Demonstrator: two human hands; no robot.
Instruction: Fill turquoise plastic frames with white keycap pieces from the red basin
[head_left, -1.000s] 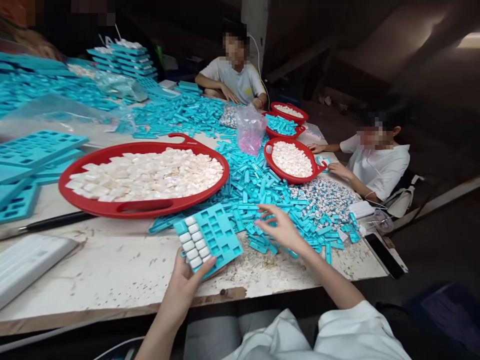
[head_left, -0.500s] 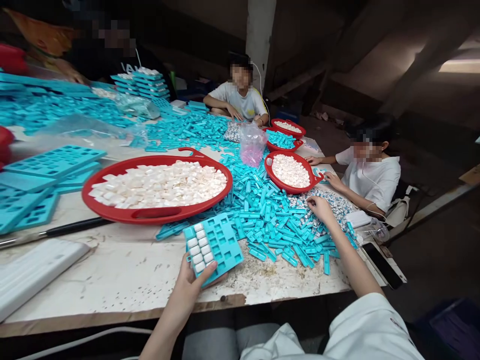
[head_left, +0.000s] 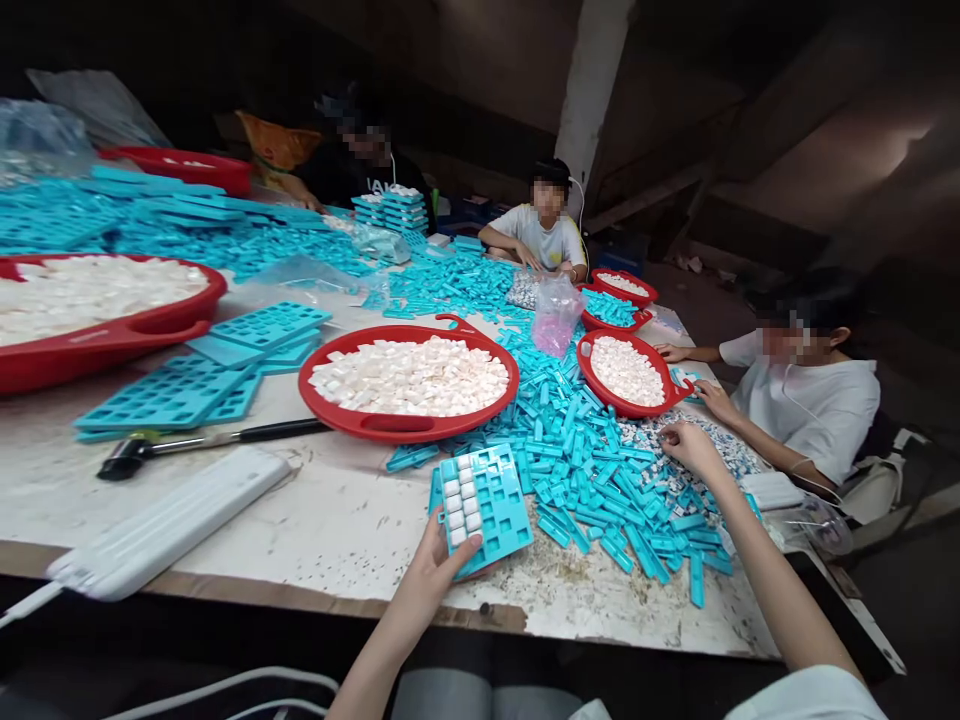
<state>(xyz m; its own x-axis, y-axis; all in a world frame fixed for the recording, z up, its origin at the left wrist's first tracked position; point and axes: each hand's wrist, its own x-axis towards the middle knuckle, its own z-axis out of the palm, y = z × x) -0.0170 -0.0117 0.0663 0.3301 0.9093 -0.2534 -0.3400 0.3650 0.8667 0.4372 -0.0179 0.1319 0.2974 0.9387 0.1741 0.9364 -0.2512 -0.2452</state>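
My left hand (head_left: pixel 433 568) grips a turquoise panel (head_left: pixel 501 505) with rows of square openings, tilted toward me above the table's front. White square caps (head_left: pixel 463 500) fill two columns on the panel's left side; its other openings hold no caps. My right hand (head_left: pixel 696 450) reaches out to a heap of tiny white-and-blue pieces (head_left: pixel 643 440), fingertips pinched together at its surface. Whatever lies between those fingertips is too small to make out. Loose turquoise bars (head_left: pixel 585 470) are piled between my two hands.
Red baskets of white caps (head_left: pixel 409 375) (head_left: pixel 626 370) stand behind the bars. Left lie stacked panels (head_left: pixel 169 390), a hammer-like tool (head_left: pixel 217 438) and a white power strip (head_left: pixel 180 520). A dark phone (head_left: pixel 832 600) rests at the right edge. Co-workers (head_left: pixel 806 390) sit around the table.
My view has turned left, so everything sits farther right, and another red basket shows at left. My left hand still holds the panel; my right hand stays at the small pieces.
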